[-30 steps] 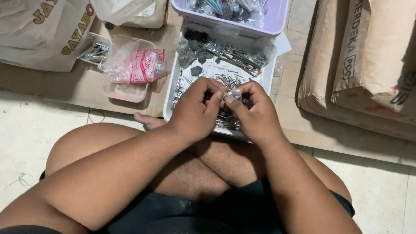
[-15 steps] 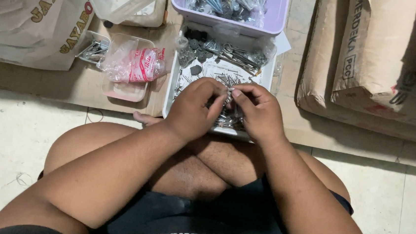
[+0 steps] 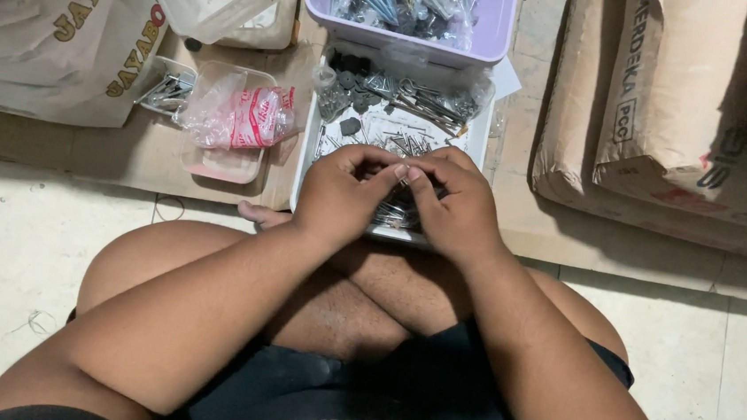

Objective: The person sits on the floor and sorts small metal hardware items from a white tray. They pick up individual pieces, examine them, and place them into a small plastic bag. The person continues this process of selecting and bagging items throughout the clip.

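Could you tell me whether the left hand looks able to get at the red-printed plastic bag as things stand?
Probably yes. The red-printed plastic bag lies uncovered on a shallow clear container to the left of the white tray, with nothing between it and the left hand, though both hands are pinching small metal pieces.

I see my left hand (image 3: 344,190) and right hand (image 3: 454,203) meeting fingertip to fingertip over the white tray (image 3: 479,134) of nails, lilac bin (image 3: 494,33) just beyond the tray, crumpled plastic bag (image 3: 243,115) left of it

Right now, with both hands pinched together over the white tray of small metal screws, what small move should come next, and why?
Probably part the fingertips slightly: the left hand and right hand meet over the white tray of small metal screws, hiding whatever they pinch.
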